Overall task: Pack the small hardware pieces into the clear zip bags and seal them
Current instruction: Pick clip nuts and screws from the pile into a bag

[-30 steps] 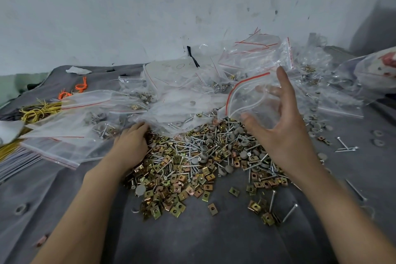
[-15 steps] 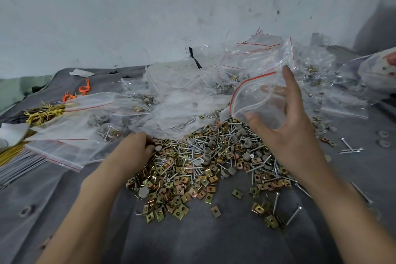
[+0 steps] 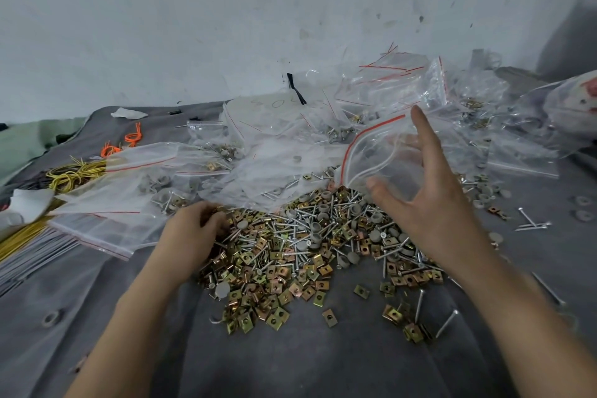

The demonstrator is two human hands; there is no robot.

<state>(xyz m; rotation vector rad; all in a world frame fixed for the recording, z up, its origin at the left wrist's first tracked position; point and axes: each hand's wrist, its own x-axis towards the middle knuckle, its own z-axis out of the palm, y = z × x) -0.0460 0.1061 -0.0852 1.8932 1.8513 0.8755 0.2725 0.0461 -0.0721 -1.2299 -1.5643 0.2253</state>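
**Left hand back at the pile's edge**

Your left hand [image 3: 193, 233] has drawn back from under the filled bags [image 3: 274, 155]. Its fingers curl into the hardware pieces [image 3: 307, 252] at centre frame, and any grip is hidden. Your right hand [image 3: 429, 203] pinches the clear zip bag [image 3: 381, 152] just above, with spread fingers behind it.

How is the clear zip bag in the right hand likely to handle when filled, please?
Probably floppy: the zip bag sags and creases in the right hand. Likely light, since it looks empty. Its glossy film may be slippery.
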